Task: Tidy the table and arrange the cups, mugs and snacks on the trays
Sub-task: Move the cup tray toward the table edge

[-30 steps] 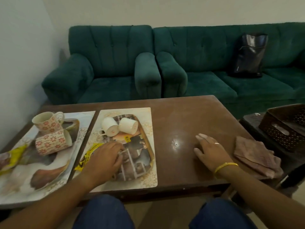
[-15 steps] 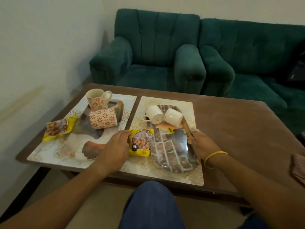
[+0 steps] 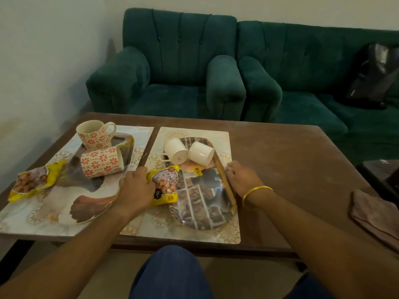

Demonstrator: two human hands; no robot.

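My left hand (image 3: 136, 188) grips a yellow snack packet (image 3: 165, 186) at the left edge of the brick-patterned tray (image 3: 203, 212). My right hand (image 3: 243, 176) holds that tray's right rim. Two white cups (image 3: 187, 153) lie tipped on the tray's far end. On the left sits a bird-patterned tray (image 3: 86, 203) with one floral mug (image 3: 94, 134) upright and another floral mug (image 3: 101, 161) on its side. A second yellow snack packet (image 3: 32, 181) lies at that tray's left edge.
Both trays rest on pale placemats (image 3: 228, 231) on a brown wooden table (image 3: 291, 169). A pinkish cloth (image 3: 375, 216) lies at the table's right edge. Green sofas (image 3: 259, 67) stand behind, with a black bag (image 3: 371, 78) on the right one.
My right hand left the bare table top and came to the brick tray's right rim. My left hand took hold of the snack packet. The view swung left, showing the second packet.
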